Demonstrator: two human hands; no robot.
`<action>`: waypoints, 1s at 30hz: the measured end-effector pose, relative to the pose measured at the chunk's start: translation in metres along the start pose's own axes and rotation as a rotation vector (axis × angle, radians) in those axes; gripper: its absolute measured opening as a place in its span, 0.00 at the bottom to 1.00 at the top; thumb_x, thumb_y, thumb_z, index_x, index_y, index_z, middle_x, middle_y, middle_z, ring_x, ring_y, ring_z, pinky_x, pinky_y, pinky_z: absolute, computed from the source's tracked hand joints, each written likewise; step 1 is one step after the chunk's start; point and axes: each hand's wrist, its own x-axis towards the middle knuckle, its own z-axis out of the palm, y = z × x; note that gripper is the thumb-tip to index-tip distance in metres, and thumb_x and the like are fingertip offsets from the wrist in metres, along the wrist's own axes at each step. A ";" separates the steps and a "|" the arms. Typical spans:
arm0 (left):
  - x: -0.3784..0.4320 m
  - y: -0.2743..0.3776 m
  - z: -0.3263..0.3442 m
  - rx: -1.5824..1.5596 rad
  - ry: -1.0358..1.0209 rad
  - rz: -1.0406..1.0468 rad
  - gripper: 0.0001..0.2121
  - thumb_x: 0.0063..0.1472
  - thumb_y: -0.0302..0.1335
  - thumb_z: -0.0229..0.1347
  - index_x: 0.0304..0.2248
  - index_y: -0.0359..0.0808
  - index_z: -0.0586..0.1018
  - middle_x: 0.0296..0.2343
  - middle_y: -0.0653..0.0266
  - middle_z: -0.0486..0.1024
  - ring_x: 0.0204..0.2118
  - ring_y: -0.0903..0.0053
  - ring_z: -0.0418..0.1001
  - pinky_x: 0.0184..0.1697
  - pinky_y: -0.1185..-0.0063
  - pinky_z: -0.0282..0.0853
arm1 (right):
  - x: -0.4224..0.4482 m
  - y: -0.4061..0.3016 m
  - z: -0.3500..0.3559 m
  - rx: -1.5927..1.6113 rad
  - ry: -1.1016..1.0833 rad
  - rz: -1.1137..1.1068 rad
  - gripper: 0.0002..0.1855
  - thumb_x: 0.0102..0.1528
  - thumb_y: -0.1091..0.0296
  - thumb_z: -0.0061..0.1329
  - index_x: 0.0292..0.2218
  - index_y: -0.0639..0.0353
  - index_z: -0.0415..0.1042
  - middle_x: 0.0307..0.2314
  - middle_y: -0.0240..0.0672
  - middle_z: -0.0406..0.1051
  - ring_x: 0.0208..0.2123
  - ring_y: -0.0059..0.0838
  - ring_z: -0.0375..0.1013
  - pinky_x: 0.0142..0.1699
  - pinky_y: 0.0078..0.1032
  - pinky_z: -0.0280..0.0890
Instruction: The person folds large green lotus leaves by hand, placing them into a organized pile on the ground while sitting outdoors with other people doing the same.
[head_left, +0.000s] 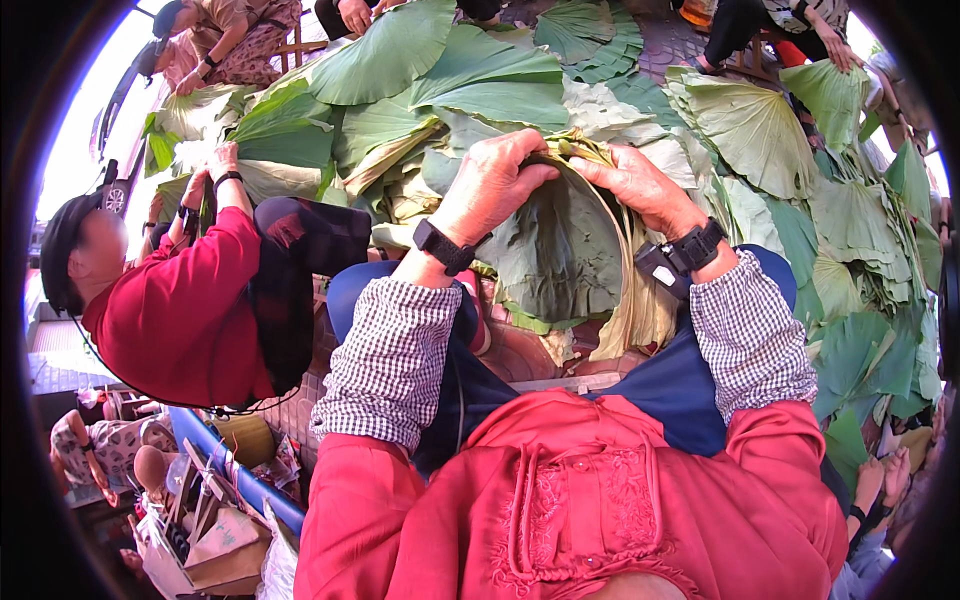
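A stack of large lotus leaves (559, 247) hangs between my knees, its gathered upper edge held in both hands. My left hand (495, 176) grips that edge from the left, with thumb and fingers pinched together. On the other side, my right hand (637, 184) pinches the yellowish folded leaf ends (581, 148), its thumb lying across them. A drier, tan leaf (637, 300) hangs down at the stack's right side. Beyond my hands lies a broad heap of green and pale leaves (487, 79). Part of the fingers is hidden behind the leaves.
A co-worker in a red top (187, 315) sits close on the left, handling leaves. Layered leaves (855, 225) spread along the right, with other people around the heap. At lower left are a blue bar (240, 480), a cardboard box (229, 551) and bags.
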 end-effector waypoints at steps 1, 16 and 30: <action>-0.001 -0.002 0.001 0.001 0.005 -0.011 0.12 0.51 0.28 0.61 0.33 0.33 0.74 0.25 0.56 0.75 0.27 0.66 0.74 0.31 0.76 0.67 | -0.001 -0.004 0.003 0.000 -0.011 0.005 0.22 0.57 0.55 0.50 0.46 0.62 0.69 0.37 0.26 0.70 0.37 0.14 0.66 0.43 0.17 0.62; 0.014 -0.001 -0.003 -0.104 0.292 0.018 0.12 0.48 0.22 0.61 0.34 0.34 0.75 0.34 0.60 0.72 0.30 0.71 0.74 0.28 0.78 0.69 | 0.002 0.001 -0.004 0.018 0.221 0.042 0.14 0.46 0.71 0.53 0.37 0.63 0.70 0.27 0.25 0.69 0.29 0.13 0.65 0.35 0.18 0.62; -0.020 -0.126 0.044 0.443 -0.163 -0.710 0.21 0.47 0.34 0.61 0.41 0.36 0.75 0.45 0.50 0.67 0.51 0.55 0.62 0.50 0.65 0.65 | -0.037 -0.032 -0.145 0.259 1.001 -0.235 0.10 0.47 0.67 0.59 0.27 0.62 0.71 0.24 0.31 0.70 0.24 0.23 0.69 0.33 0.24 0.66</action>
